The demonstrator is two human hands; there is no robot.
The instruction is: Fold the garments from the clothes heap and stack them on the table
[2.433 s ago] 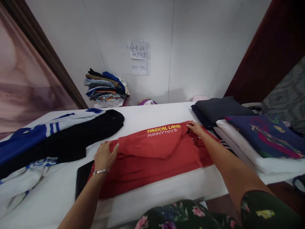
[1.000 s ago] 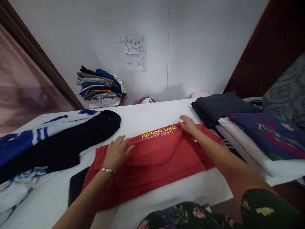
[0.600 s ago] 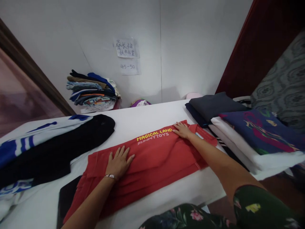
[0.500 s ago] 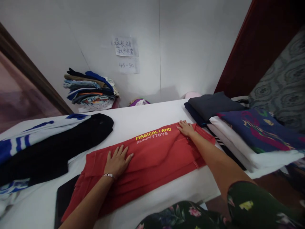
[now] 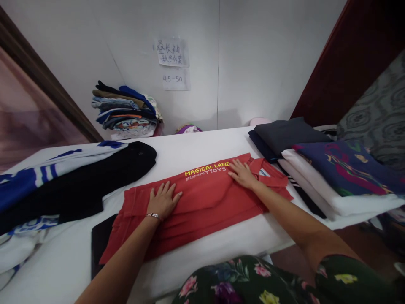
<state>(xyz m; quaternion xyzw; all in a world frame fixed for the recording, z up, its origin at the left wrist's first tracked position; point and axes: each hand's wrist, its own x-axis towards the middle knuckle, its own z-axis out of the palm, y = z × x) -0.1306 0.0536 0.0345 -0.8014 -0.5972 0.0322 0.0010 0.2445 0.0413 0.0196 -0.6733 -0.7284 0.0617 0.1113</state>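
A red shirt (image 5: pixel 202 211) lies folded lengthwise across the white table, with yellow "MAGICAL LAND" lettering and a collar with a pale label at its right end. My left hand (image 5: pixel 163 200) rests flat on its left part, fingers spread, a bracelet round the wrist. Flat on the cloth just right of the lettering is my right hand (image 5: pixel 243 174), its fingers also apart. Neither hand grips the fabric. Under the shirt's left end a dark flat item (image 5: pixel 98 245) sticks out partly; the rest of it is hidden.
A black garment (image 5: pixel 85 190) and a blue-and-white one (image 5: pixel 28 181) lie on the left. Folded clothes, a grey one (image 5: pixel 287 135) and a printed navy one (image 5: pixel 348 169), are piled at right. Behind stands a stack of folded clothes (image 5: pixel 126 109). Paper signs (image 5: pixel 173 52) hang on the wall.
My right hand has slid left along the shirt, toward the lettering, and the collar with its label now shows. My left hand keeps its place on the cloth. The view has shifted slightly.
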